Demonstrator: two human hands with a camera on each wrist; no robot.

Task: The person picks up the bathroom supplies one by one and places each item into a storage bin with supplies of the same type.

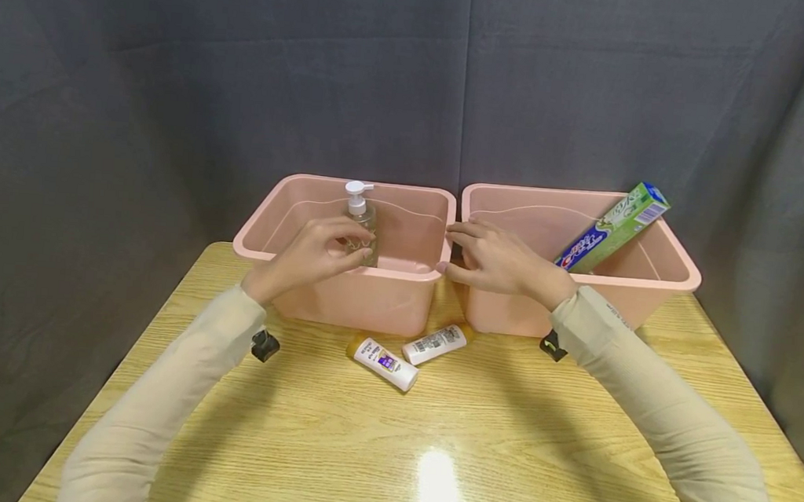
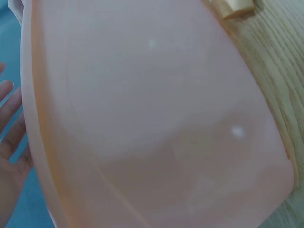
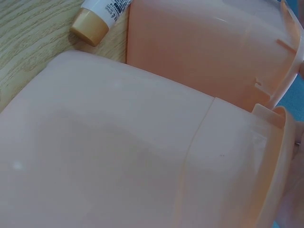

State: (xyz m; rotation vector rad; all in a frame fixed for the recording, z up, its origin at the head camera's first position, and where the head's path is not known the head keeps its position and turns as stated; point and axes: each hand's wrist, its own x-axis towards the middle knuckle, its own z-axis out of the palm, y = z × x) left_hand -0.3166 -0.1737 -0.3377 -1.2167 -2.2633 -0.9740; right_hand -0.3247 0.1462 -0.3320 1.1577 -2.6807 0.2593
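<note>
My left hand (image 1: 317, 252) hovers over the front rim of the left pink bin (image 1: 352, 298), its fingers loosely bent and apart from the thumb. Behind those fingers stands a clear pump bottle (image 1: 362, 215) with a white pump head, partly covered by the hand. In the left wrist view, the spread fingers (image 2: 13, 111) show past the bin's rim. My right hand (image 1: 490, 256) is above the front left corner of the right pink bin (image 1: 511, 311), its fingertips at the left bin's right rim; contact is unclear. Nothing is visible in either hand.
A green and blue toothpaste box (image 1: 612, 230) leans out of the right bin. Two small white bottles with gold caps lie on the wooden table (image 1: 329, 450) before the bins: one bottle (image 1: 386, 362) angled left, another bottle (image 1: 437, 344) right. A grey curtain (image 1: 388, 69) hangs behind.
</note>
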